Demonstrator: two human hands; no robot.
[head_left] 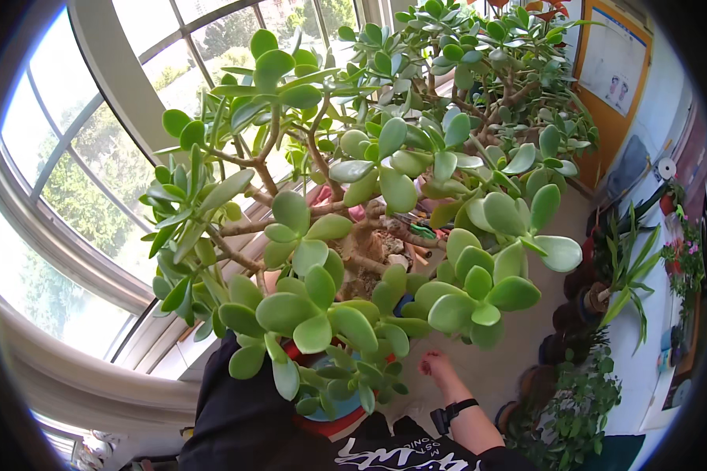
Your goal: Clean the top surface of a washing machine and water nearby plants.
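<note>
A large jade plant (pixel 353 196) with thick woody stems and round fleshy leaves fills the middle of the view. Its soil (pixel 369 251) shows between the branches, and a red and blue pot rim (pixel 334 420) peeks out under the lowest leaves, close to my dark shirt. My right hand (pixel 434 366) hangs low beside the plant's right side, just under the lower leaves, with a black band (pixel 453 411) on the wrist. Its fingers are curled downward and I cannot make out whether they hold anything. My left hand is hidden from view.
A tall curved window (pixel 71 196) runs along the left behind the plant. Several smaller potted plants (pixel 605 290) stand on the floor along the right wall. An orange-framed board (pixel 613 63) hangs at the upper right. Pale floor (pixel 518 337) lies right of my hand.
</note>
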